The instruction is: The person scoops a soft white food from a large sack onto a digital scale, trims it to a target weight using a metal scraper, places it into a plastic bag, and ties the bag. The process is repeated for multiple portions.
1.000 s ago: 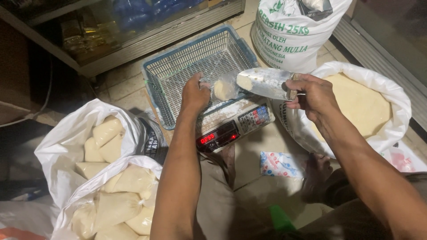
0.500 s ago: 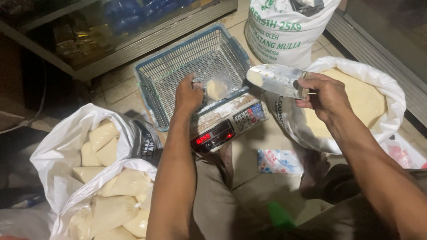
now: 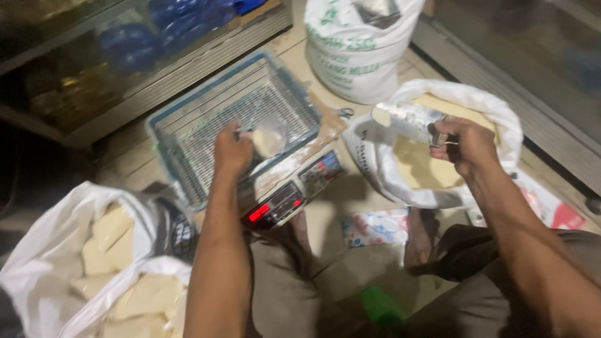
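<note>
**Hands weighing out a pale powder on a floor scale**

Digital scale [image 3: 294, 188] sits on the floor in the middle of the view, its red display lit at the near edge. The left hand [image 3: 233, 150] reaches over the scale's platform, fingers pinched around the top of a small clear plastic bag [image 3: 268, 141] holding a little pale powder; the bag hangs just above the platform's far side. Right of the scale, the right hand [image 3: 466, 145] is closed around the handle of a metal scoop [image 3: 408, 119], held above an open white sack [image 3: 382, 172] of the same pale powder. Behind the scale lies a blue wire basket [image 3: 188, 131], touching or nearly touching it. Farther back and to the right stands a tall, closed white printed sack [image 3: 357, 56]. Left of the scale, near the left forearm, two open white plastic bags [image 3: 56, 250] hold many filled, pale packets. Just in front of the scale, on the floor, lies a small patterned packet [image 3: 375, 226].
</note>
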